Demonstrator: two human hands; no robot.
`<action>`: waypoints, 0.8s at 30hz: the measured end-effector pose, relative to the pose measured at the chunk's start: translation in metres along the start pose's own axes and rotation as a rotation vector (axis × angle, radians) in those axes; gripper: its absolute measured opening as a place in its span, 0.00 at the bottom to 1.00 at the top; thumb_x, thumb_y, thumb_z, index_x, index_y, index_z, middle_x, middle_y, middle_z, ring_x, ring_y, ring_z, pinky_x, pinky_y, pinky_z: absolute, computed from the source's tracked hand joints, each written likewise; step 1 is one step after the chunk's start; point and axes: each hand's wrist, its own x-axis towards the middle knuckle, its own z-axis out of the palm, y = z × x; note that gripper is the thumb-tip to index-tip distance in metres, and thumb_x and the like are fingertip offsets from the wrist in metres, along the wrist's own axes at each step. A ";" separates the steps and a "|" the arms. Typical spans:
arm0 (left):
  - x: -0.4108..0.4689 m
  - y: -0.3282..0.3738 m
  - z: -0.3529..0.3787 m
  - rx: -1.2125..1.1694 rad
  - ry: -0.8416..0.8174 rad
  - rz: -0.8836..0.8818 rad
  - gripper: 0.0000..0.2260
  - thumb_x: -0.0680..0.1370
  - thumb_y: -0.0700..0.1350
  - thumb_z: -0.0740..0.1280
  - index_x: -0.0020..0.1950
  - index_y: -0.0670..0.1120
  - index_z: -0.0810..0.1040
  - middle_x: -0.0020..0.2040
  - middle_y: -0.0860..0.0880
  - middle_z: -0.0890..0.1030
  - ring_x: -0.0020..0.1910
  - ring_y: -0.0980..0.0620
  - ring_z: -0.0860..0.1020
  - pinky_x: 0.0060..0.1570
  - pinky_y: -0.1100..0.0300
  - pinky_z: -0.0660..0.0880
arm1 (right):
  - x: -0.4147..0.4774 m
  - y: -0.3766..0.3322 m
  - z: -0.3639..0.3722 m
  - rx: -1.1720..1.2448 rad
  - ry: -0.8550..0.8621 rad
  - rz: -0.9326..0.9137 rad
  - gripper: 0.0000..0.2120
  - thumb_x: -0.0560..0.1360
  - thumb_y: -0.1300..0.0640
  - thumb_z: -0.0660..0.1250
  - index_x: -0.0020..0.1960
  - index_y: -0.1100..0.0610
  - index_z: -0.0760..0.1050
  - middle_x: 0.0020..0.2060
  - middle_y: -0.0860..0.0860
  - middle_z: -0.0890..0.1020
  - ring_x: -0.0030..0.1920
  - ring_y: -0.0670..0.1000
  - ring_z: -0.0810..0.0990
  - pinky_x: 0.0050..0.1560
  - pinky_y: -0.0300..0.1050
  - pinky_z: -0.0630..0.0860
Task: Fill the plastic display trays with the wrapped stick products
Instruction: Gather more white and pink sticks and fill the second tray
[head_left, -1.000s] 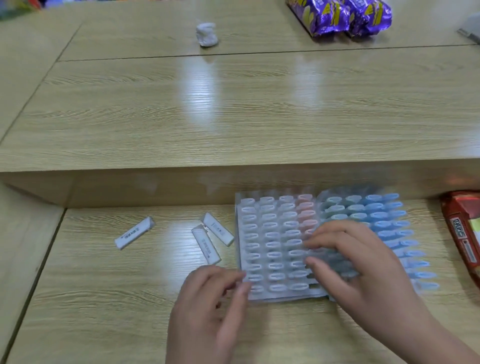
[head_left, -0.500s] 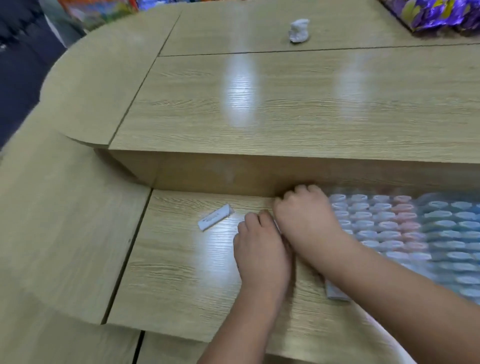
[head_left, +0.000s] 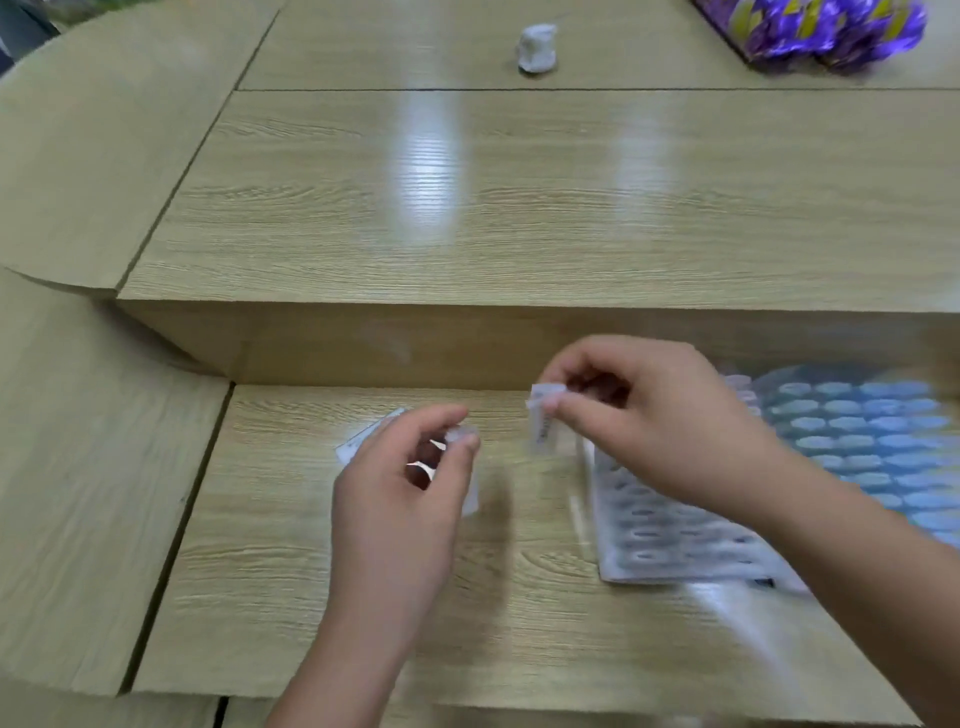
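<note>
While left hand (head_left: 397, 501) grips one stick (head_left: 470, 497), right hand (head_left: 667, 415) pinches a second stick (head_left: 542, 423) beside the tray (head_left: 652, 540) edge.

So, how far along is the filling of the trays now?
Done: unclear; the white tray and blue tray are too blurred to count filled slots. In hand: the right hand pinches one wrapped stick; the left hand seems to grip a second stick. Remaining: both need placing, and a third stick lies on the table.
</note>
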 end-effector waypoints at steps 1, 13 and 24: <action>-0.004 0.013 0.003 -0.067 -0.013 0.019 0.11 0.75 0.46 0.75 0.49 0.63 0.83 0.43 0.59 0.84 0.41 0.59 0.81 0.38 0.71 0.75 | -0.010 0.004 -0.018 0.070 0.032 0.008 0.04 0.74 0.45 0.70 0.45 0.44 0.81 0.37 0.40 0.83 0.37 0.40 0.79 0.38 0.28 0.71; -0.067 0.078 0.102 0.056 -0.237 0.503 0.04 0.73 0.43 0.74 0.47 0.49 0.85 0.46 0.58 0.80 0.44 0.61 0.80 0.44 0.63 0.78 | -0.130 0.087 -0.096 0.034 0.339 0.114 0.06 0.73 0.48 0.74 0.47 0.42 0.78 0.44 0.40 0.82 0.39 0.42 0.81 0.41 0.28 0.74; -0.080 0.058 0.137 0.390 -0.236 0.519 0.04 0.75 0.52 0.71 0.46 0.54 0.84 0.45 0.61 0.82 0.48 0.54 0.78 0.51 0.56 0.71 | -0.129 0.113 -0.075 -0.173 0.196 0.085 0.06 0.71 0.49 0.74 0.48 0.44 0.80 0.38 0.38 0.80 0.43 0.40 0.77 0.40 0.38 0.74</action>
